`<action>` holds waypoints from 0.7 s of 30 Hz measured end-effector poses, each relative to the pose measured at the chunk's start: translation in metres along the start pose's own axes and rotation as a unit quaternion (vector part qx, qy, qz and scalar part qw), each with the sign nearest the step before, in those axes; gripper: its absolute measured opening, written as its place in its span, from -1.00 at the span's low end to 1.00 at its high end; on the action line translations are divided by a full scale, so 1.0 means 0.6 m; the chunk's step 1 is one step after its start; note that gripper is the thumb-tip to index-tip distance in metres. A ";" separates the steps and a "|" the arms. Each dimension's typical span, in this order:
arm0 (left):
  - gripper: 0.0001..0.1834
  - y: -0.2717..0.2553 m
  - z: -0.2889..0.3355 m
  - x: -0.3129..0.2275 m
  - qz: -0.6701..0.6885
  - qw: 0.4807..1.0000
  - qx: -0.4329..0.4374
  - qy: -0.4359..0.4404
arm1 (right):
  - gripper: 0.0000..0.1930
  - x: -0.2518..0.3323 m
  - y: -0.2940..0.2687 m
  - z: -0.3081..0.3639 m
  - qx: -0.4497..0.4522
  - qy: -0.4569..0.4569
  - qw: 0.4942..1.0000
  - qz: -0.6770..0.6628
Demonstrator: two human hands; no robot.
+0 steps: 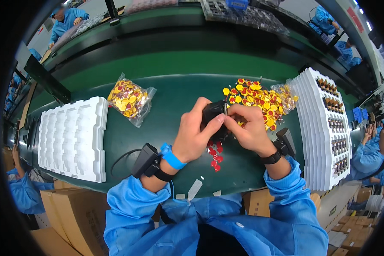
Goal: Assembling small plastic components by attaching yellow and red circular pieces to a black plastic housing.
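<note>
My left hand [193, 135] is closed round a small black part [213, 112], held above the middle of the bench. Thumb and fingers of my right hand [248, 128] are pinched together at the part's right edge, and whatever sits between those fingertips is hidden or too small to name. Just below the hands lie several small red discs [216, 161]. Beyond my right hand spreads a loose heap of yellow and red round pieces [266, 102]. A clear plastic bag [130, 100] with similar pieces rests to the left of the hands.
White moulded trays [70, 138] are stacked at the left. At the right, a taller tray stack [305, 136] bears rows of small dark parts [338, 123] on top. Another plastic bag [288, 94] adjoins the heap. Paper scraps [195, 189] lie near the front edge. Co-workers in blue surround the bench.
</note>
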State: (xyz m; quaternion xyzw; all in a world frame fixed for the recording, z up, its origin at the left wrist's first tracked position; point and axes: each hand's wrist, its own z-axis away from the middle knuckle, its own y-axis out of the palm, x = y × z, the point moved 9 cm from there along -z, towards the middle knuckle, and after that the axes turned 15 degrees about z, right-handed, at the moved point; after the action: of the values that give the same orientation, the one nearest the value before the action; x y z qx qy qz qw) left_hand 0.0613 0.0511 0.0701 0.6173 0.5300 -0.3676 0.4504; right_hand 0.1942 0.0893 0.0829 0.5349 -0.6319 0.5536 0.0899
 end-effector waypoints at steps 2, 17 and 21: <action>-0.72 -0.004 0.000 -0.019 -0.003 0.997 -0.014 0.079 | -0.79 0.005 -0.022 -0.022 -0.039 -0.024 0.998 0.046; -0.91 -0.008 0.011 -0.023 -0.166 0.975 -0.047 0.139 | -0.70 -0.315 -0.060 -0.324 0.043 0.196 0.918 0.342; -0.92 -0.007 0.012 -0.031 -0.195 0.967 -0.039 0.157 | -0.59 -0.294 -0.063 -0.308 0.047 0.231 0.930 0.283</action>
State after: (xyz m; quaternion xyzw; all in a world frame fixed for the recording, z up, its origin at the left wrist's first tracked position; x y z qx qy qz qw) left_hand 0.0544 0.0386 0.0845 0.5334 0.7183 -0.3263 0.3051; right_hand 0.2074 0.3449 0.0498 0.1947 -0.6922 0.6934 0.0475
